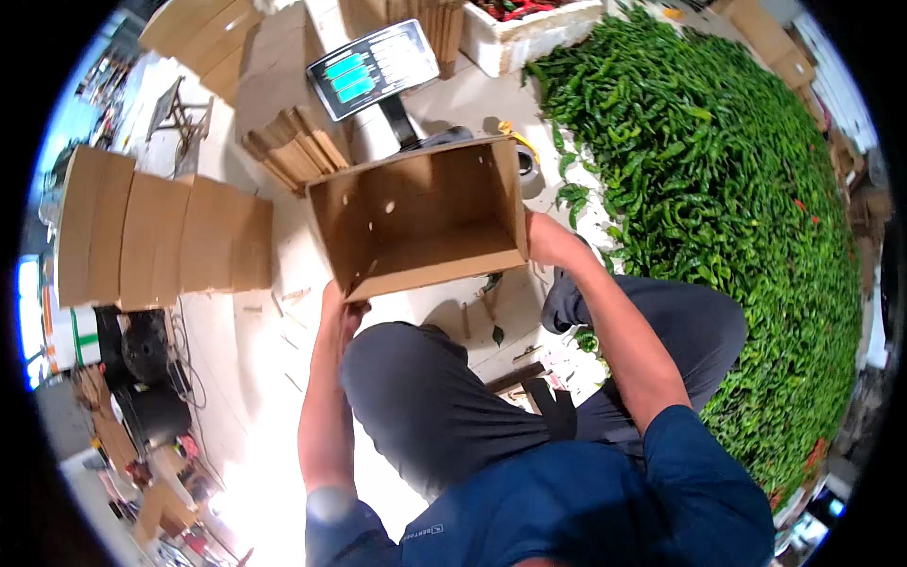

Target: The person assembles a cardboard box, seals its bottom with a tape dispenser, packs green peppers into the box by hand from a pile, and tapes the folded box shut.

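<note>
A: State the position of the cardboard box (435, 180).
B: I hold it over the floor (231, 364), just beyond my left knee (392, 364). Its open side faces me, so the inner surfaces show, with several holes through the cardboard.

A: Specify the state of each hand.
B: My left hand (345, 317) holds the box at its near left corner, fingers curled against the underside. My right hand (553, 238) holds the right edge, close to the near right corner. The box wall hides some of its fingertips, so I cannot tell how they lie.

A: Identify the items beyond the box.
B: A scale display (371, 71), lit blue, stands past the far edge. I cannot tell whether the box touches its stand.

A: Identify the items at the sides.
B: A large heap of green peppers (718, 180) covers the floor on the right. A white foam crate (487, 42) containing red peppers (515, 8) stands by the heap's far left corner. Folded cardboard (156, 236) stands on the left.
</note>
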The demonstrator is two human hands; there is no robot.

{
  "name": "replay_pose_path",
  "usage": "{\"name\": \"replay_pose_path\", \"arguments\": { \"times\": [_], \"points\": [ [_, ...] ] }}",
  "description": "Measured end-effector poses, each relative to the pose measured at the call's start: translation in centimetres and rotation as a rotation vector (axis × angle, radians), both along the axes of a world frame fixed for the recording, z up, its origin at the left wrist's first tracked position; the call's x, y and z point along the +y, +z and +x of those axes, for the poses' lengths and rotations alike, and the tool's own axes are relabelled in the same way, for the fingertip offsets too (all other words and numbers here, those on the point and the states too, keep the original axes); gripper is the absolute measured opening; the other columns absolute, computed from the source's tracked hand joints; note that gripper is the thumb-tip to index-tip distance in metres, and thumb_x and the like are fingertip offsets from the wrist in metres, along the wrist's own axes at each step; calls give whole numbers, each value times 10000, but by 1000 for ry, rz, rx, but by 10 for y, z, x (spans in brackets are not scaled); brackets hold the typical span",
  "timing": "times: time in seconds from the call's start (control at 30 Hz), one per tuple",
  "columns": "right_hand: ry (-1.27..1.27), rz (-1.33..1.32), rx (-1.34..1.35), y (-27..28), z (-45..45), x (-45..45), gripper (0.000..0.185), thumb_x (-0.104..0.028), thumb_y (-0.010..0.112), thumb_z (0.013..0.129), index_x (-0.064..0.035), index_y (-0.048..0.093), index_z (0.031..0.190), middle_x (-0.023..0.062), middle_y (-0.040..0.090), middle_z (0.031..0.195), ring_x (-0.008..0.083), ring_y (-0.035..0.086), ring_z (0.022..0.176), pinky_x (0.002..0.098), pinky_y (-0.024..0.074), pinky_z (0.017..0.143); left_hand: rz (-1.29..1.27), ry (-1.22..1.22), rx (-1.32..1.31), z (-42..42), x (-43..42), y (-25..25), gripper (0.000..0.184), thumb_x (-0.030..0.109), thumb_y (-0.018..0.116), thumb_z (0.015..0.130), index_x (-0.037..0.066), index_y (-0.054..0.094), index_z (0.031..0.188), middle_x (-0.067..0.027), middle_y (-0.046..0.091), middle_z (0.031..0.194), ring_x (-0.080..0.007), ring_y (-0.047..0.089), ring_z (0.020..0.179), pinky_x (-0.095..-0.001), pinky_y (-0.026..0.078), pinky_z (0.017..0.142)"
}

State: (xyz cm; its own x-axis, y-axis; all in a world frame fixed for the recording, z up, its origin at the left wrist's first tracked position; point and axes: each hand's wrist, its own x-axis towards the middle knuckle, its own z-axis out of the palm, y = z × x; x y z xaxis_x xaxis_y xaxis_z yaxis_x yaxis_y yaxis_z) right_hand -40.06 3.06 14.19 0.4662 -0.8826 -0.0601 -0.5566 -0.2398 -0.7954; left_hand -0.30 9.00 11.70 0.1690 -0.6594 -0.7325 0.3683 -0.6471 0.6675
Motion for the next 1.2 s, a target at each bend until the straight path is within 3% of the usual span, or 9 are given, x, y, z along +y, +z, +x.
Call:
{"name": "replay_pose_path", "arguments": {
  "times": [0.17,0.33,0.43,0.5,0.67,0.77,0.8,0.93,1.2],
  "points": [
    [-194,499,-20,-3,-4,-8,501,-37,657,853,-3,544,1340,228,674,1212,308,649,1127,376,494,976,-85,131,106,-16,-6,9,168,194,586,976,28,605,953,-77,580,727,-177,538,585,-342,460,519],
    [-153,379,-44,24,10,-4,461,-90,718,869,-13,579,1302,145,706,1159,204,650,1065,346,503,950,-255,5,-9,-18,-6,12,208,121,481,994,-45,603,1025,-151,640,854,-215,620,698,-333,539,626],
    [-200,438,-46,43,21,-8,450,-164,733,888,-33,595,1295,91,711,1152,185,654,1044,330,511,927,-290,-151,-282,-24,-4,11,246,125,503,958,-17,668,1071,-144,698,864,-265,678,778,-381,566,718],
    [-223,462,-67,51,26,-9,442,-205,723,899,-47,603,1294,78,713,1127,187,655,1047,329,515,919,-240,-537,-984,-27,-7,15,380,320,542,964,40,640,1202,-263,672,1099,-444,651,1010,-500,519,900],
    [-390,730,-356,27,7,-11,886,-694,569,921,11,430,1437,181,424,1496,364,473,1350,504,531,930,-175,-530,-1057,-48,4,37,465,411,558,959,42,618,1235,-239,674,1155,-436,636,1085,-515,507,937],
    [-485,763,-369,38,15,-13,845,-651,556,952,-25,392,1496,173,435,1470,383,506,1308,520,552,904,-177,-533,-1069,-49,10,40,401,275,566,920,18,619,1224,-244,679,1138,-429,647,1069,-519,514,926],
    [-561,706,-330,43,19,-12,726,-577,598,948,13,501,1360,185,524,1360,335,549,1258,457,563,866,-183,-544,-1095,-49,12,36,384,229,562,907,13,619,1219,-246,681,1129,-427,652,1061,-521,516,920],
    [-578,516,-315,53,26,-12,511,-448,609,948,-6,616,1204,89,668,1035,197,653,870,353,567,767,-244,-547,-1166,-53,16,33,314,131,554,858,13,646,1134,-234,700,1060,-412,676,1007,-505,539,873],
    [-534,435,-171,53,20,-23,440,-381,579,946,13,621,1138,89,673,946,184,654,817,344,550,678,-340,-763,-1302,-37,21,16,169,141,591,862,30,647,977,-184,719,920,-398,693,890,-507,545,757]
  ]
}}
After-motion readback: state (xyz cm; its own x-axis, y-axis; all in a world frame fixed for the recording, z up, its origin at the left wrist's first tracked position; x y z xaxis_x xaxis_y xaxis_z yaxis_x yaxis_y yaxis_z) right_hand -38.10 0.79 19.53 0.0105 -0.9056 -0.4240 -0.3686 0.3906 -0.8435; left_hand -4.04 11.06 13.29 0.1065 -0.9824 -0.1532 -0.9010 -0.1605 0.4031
